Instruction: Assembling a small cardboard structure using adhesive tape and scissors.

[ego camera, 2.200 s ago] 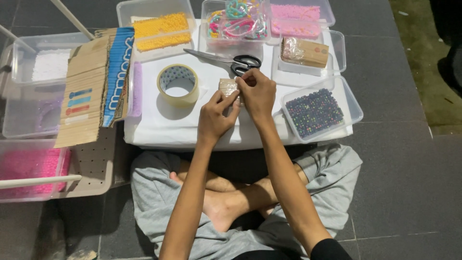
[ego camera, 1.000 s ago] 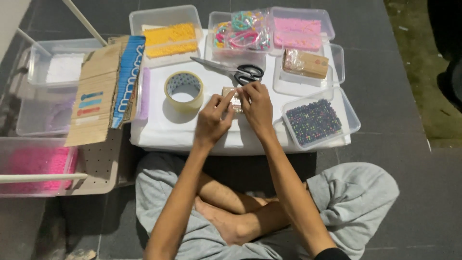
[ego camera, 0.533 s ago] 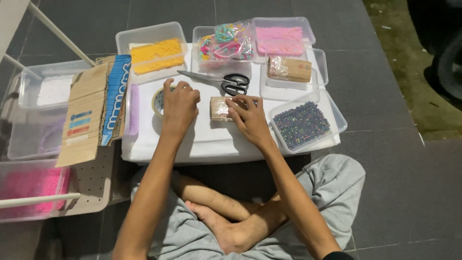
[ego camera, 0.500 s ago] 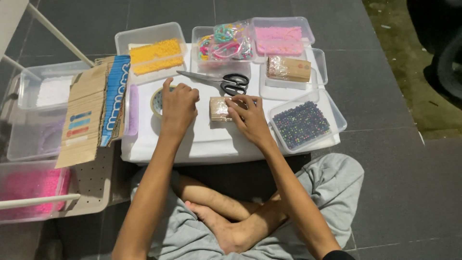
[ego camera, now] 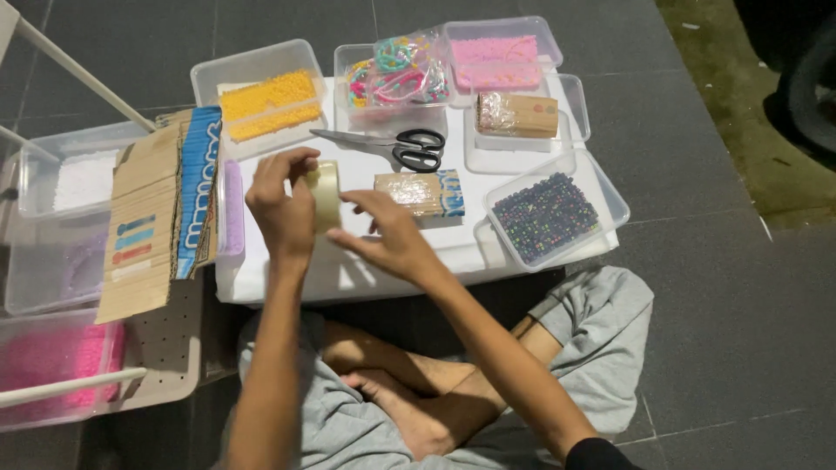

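Observation:
My left hand [ego camera: 280, 209] holds a roll of clear tape [ego camera: 326, 195] upright above the white board [ego camera: 366, 270]. My right hand [ego camera: 387, 237] reaches across to the roll, fingertips touching its right side. Just right of the hands, a small wrapped cardboard packet [ego camera: 420, 192] lies flat on the board. Black-handled scissors [ego camera: 392, 147] lie behind it.
Clear tubs ring the board: yellow beads [ego camera: 266, 103], colourful rings [ego camera: 396, 74], pink beads [ego camera: 501, 61], dark mixed beads [ego camera: 547, 216], another packet [ego camera: 518, 115]. A stack of cardboard cards [ego camera: 161, 218] leans at left beside more tubs and a pegboard [ego camera: 165, 348]. My crossed legs lie below.
My left hand has lifted the tape roll off the board and stood it upright. My right hand left the small packet and moved over to the roll.

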